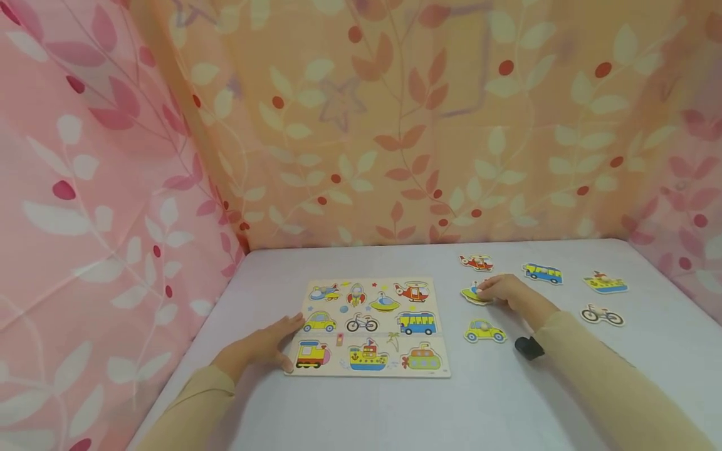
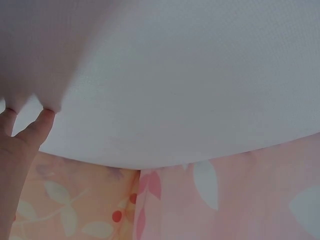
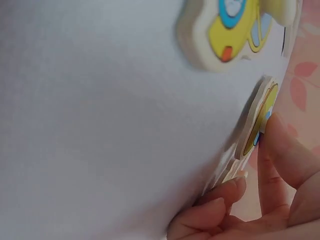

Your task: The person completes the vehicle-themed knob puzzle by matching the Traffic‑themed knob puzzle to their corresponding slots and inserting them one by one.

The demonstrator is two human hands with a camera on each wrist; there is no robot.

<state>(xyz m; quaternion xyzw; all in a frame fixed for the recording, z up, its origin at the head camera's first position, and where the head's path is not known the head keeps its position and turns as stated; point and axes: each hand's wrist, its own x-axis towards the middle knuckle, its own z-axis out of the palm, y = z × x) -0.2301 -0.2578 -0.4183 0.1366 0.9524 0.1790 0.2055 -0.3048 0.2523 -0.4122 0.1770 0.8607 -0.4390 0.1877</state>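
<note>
A wooden puzzle board (image 1: 389, 371) printed with vehicles lies flat on the white table. At its left edge rests my left hand (image 1: 265, 343), thumb by the near corner and fingers stretched along the side; two of its fingertips (image 2: 48, 111) show in the left wrist view. To the right of the board my right hand (image 1: 516, 297) pinches the knob of a green and yellow flying saucer puzzle piece (image 1: 472, 294). In the right wrist view, thumb and finger meet at the knob of that saucer piece (image 3: 254, 125). A yellow car piece (image 1: 485, 331) lies nearer me.
Beyond the right hand lies a red helicopter piece (image 1: 477, 262). Further right are a blue bus piece (image 1: 543, 273), a ship piece (image 1: 605, 282) and a bicycle piece (image 1: 602, 315). Leaf-patterned curtains (image 1: 361, 144) enclose the table's back and sides.
</note>
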